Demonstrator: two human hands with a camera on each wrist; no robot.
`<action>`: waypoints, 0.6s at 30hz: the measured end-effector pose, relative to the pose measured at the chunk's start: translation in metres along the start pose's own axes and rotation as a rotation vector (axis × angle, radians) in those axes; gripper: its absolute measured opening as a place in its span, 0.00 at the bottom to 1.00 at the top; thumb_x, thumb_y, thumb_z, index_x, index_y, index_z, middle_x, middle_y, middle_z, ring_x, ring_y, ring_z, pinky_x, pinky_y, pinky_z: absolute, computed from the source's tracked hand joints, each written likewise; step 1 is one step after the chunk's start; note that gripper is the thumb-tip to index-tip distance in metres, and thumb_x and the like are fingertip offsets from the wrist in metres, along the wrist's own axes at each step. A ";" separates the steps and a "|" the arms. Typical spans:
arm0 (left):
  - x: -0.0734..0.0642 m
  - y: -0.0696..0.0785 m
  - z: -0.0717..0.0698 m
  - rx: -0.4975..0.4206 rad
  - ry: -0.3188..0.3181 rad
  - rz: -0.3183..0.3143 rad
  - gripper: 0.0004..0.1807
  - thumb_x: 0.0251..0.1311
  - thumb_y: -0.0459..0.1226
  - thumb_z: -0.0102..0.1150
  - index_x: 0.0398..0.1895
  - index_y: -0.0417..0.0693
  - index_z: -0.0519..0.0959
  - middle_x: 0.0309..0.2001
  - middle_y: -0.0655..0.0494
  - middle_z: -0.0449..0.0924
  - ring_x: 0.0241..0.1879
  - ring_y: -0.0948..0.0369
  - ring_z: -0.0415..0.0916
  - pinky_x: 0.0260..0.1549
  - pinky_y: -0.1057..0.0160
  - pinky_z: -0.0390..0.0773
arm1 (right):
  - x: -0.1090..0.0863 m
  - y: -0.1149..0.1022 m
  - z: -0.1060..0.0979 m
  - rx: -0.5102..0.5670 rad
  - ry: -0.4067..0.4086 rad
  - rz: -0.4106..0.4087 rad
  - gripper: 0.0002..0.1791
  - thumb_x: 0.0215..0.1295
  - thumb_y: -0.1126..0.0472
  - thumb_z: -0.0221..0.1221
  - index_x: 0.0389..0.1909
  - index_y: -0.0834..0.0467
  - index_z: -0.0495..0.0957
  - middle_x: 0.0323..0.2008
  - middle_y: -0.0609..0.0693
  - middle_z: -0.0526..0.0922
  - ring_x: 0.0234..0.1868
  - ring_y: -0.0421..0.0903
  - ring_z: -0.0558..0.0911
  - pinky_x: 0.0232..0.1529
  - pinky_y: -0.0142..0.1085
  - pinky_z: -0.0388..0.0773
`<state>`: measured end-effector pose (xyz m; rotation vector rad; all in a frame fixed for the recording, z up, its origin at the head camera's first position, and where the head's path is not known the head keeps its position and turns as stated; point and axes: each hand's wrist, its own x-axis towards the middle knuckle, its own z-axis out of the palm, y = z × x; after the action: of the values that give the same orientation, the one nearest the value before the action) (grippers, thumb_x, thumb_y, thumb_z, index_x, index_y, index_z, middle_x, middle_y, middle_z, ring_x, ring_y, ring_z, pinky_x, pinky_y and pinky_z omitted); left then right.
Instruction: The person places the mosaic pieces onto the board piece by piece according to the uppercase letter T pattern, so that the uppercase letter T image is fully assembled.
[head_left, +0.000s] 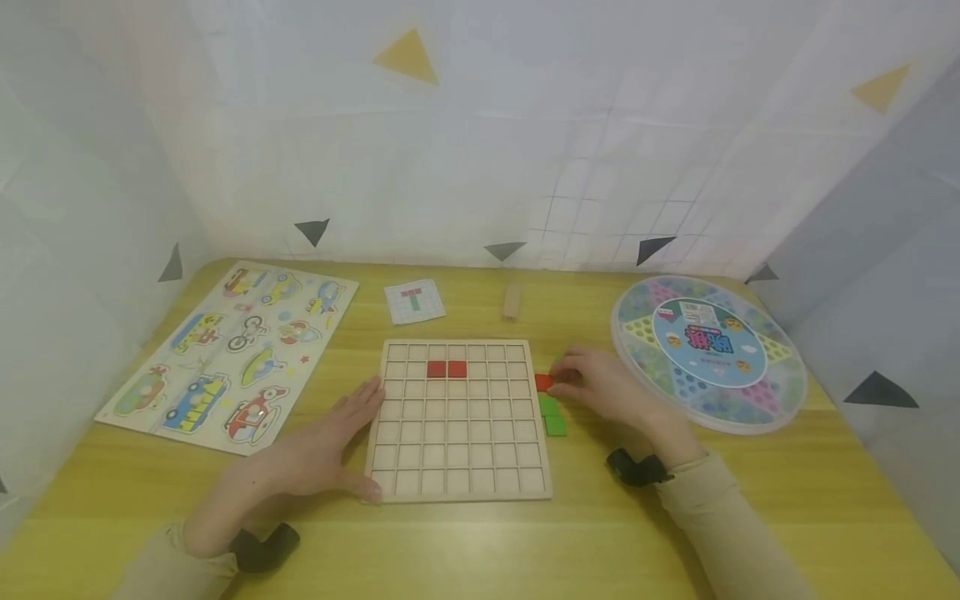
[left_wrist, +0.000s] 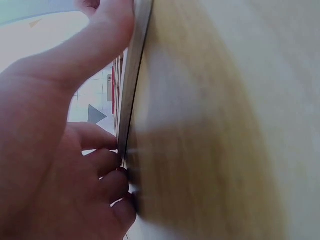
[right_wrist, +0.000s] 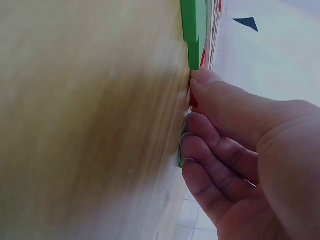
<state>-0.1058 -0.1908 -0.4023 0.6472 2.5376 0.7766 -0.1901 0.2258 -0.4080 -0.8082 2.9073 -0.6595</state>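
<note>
A square wooden grid board [head_left: 459, 433] lies in the middle of the table, with two red tiles [head_left: 446, 369] side by side in its second row. My left hand [head_left: 318, 450] rests spread along the board's left edge, fingers near the upper part and thumb at the near corner. Beyond the right edge, my right hand [head_left: 603, 387] pinches another red square tile [head_left: 543, 382] between thumb and index finger. Two green tiles [head_left: 552, 417] lie just nearer than it. In the right wrist view, a further green tile [right_wrist: 180, 157] is partly hidden behind the fingertips.
At the back lie a small card [head_left: 415, 302] with a red and green T pattern and a narrow wooden block [head_left: 512, 301]. A vehicle picture puzzle board [head_left: 232, 358] lies at the left. A round game box [head_left: 708, 354] sits at the right, close beyond my right hand.
</note>
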 end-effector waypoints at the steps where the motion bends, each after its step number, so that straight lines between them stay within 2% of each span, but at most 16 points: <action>1: 0.000 0.000 0.000 0.001 0.000 0.000 0.72 0.40 0.66 0.72 0.81 0.45 0.41 0.81 0.48 0.30 0.78 0.38 0.34 0.74 0.38 0.45 | 0.000 0.000 0.000 -0.005 0.000 -0.004 0.10 0.62 0.53 0.69 0.40 0.54 0.85 0.34 0.42 0.81 0.38 0.40 0.80 0.43 0.40 0.81; 11: 0.000 0.000 0.000 -0.003 -0.004 0.000 0.72 0.40 0.66 0.72 0.81 0.44 0.42 0.82 0.48 0.30 0.78 0.38 0.33 0.74 0.38 0.44 | 0.000 0.001 0.000 -0.036 0.006 -0.034 0.10 0.62 0.53 0.69 0.40 0.53 0.85 0.34 0.41 0.81 0.36 0.39 0.78 0.41 0.38 0.81; 18: 0.000 0.002 -0.001 0.010 0.004 0.014 0.72 0.40 0.66 0.72 0.81 0.42 0.43 0.81 0.46 0.31 0.78 0.39 0.34 0.75 0.39 0.44 | -0.001 0.000 -0.001 -0.012 0.010 -0.045 0.09 0.62 0.55 0.69 0.39 0.54 0.84 0.34 0.41 0.81 0.35 0.39 0.78 0.40 0.37 0.80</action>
<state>-0.1055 -0.1898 -0.4003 0.6684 2.5446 0.7715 -0.1893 0.2264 -0.4073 -0.8772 2.9129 -0.6523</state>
